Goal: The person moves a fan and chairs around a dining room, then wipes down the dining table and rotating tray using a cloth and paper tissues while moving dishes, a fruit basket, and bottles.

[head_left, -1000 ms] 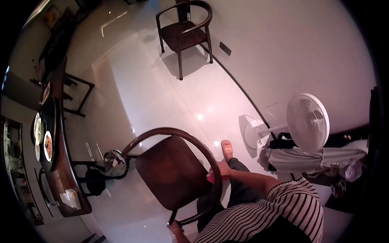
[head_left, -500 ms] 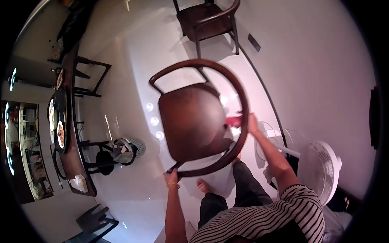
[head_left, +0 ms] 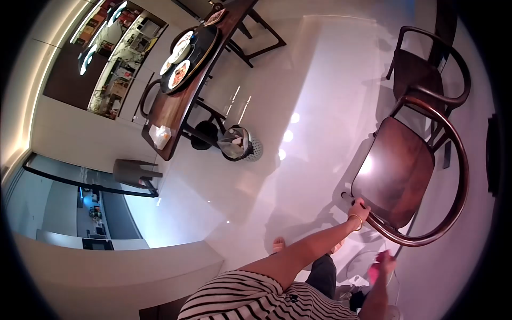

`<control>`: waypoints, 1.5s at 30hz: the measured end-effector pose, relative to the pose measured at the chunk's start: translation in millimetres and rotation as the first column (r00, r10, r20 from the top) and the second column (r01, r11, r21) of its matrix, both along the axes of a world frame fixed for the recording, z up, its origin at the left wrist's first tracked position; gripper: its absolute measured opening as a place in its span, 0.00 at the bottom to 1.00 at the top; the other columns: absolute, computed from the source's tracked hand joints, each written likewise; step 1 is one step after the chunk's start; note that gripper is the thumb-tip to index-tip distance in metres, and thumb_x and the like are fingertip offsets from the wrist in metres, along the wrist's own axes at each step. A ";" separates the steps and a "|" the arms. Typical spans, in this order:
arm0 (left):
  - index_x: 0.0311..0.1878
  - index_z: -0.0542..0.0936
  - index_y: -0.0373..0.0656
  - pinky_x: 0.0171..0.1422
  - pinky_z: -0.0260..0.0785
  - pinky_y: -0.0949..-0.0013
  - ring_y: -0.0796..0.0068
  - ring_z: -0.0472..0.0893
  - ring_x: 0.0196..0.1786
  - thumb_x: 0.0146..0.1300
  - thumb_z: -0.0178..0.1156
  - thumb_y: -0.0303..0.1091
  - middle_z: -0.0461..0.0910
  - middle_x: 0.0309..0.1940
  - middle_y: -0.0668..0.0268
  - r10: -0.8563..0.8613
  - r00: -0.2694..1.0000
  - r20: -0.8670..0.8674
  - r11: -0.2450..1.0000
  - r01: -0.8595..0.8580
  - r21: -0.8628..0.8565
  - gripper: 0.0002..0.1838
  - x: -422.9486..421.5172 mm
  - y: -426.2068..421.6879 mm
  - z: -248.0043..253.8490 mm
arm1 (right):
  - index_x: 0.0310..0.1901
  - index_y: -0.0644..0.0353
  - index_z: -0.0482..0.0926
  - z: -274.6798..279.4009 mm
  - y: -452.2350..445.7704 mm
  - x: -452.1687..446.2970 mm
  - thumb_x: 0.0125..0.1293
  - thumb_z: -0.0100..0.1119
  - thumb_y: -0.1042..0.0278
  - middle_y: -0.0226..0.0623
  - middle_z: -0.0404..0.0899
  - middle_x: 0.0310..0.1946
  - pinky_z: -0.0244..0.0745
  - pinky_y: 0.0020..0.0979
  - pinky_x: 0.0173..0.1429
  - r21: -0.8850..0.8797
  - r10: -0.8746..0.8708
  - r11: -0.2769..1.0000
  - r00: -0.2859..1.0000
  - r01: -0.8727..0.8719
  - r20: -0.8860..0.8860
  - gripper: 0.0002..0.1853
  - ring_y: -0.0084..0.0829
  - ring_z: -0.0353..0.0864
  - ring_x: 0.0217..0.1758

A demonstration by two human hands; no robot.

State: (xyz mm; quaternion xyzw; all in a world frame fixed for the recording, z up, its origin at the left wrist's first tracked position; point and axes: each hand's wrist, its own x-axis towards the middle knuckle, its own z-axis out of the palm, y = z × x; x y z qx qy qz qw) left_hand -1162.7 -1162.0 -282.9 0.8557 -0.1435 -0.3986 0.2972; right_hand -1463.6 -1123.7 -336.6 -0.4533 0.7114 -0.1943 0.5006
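Observation:
A dark wooden armchair (head_left: 392, 170) with a curved rail stands at the right, close to the wall. My left hand (head_left: 359, 209), with a bracelet at its wrist, is closed around the near end of the chair's rail. Below the rail, apart from the chair, my right hand (head_left: 388, 262) is closed on a pinkish-red cloth (head_left: 375, 271). A second dark armchair (head_left: 418, 77) stands just behind the first, and the two overlap in view.
A wooden dining table (head_left: 176, 109) with dishes of food (head_left: 180, 73) is at the upper left. Beside it are a waste bin (head_left: 255, 150) and a stool (head_left: 136, 173). A low pale ledge (head_left: 176, 266) runs along the lower left.
The armchair has moved right, toward the wall and the second chair. My right hand has come off its rail, still with the cloth. My view has turned to the left.

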 end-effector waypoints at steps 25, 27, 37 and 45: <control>0.63 0.69 0.43 0.54 0.69 0.68 0.73 0.78 0.42 0.55 0.69 0.38 0.79 0.33 0.66 -0.367 0.901 0.231 0.664 0.427 -0.614 0.32 557.3 17.2 282.3 | 0.66 0.61 0.60 349.9 -143.4 697.6 0.74 0.43 0.54 0.37 0.68 0.62 0.63 0.39 0.67 0.001 0.179 0.868 0.313 -0.497 0.933 0.26 0.33 0.68 0.64; 0.50 0.77 0.42 0.49 0.71 0.67 0.71 0.79 0.40 0.52 0.67 0.34 0.79 0.31 0.64 -0.291 0.893 0.344 0.669 0.447 -0.594 0.21 594.8 -22.2 298.7 | 0.66 0.61 0.59 351.9 -175.5 750.8 0.74 0.41 0.55 0.38 0.66 0.63 0.58 0.41 0.70 -0.008 0.147 0.869 0.241 -0.495 0.959 0.26 0.35 0.65 0.67; 0.44 0.77 0.42 0.41 0.71 0.58 0.55 0.79 0.38 0.50 0.58 0.23 0.78 0.36 0.56 -0.150 0.810 0.567 0.432 0.570 -0.700 0.15 771.6 -270.2 339.8 | 0.67 0.58 0.59 353.3 -375.2 1020.1 0.71 0.43 0.47 0.42 0.66 0.62 0.60 0.41 0.69 -0.131 0.005 0.805 -0.213 -0.578 0.977 0.30 0.39 0.66 0.66; 0.51 0.77 0.43 0.43 0.73 0.65 0.64 0.80 0.38 0.53 0.59 0.23 0.80 0.35 0.60 -0.102 0.888 0.448 0.655 0.399 -0.642 0.20 959.2 -290.1 302.0 | 0.68 0.56 0.58 306.5 -530.5 1248.5 0.68 0.45 0.45 0.42 0.67 0.61 0.62 0.42 0.67 -0.395 0.096 0.551 -0.415 -0.735 0.905 0.32 0.40 0.67 0.64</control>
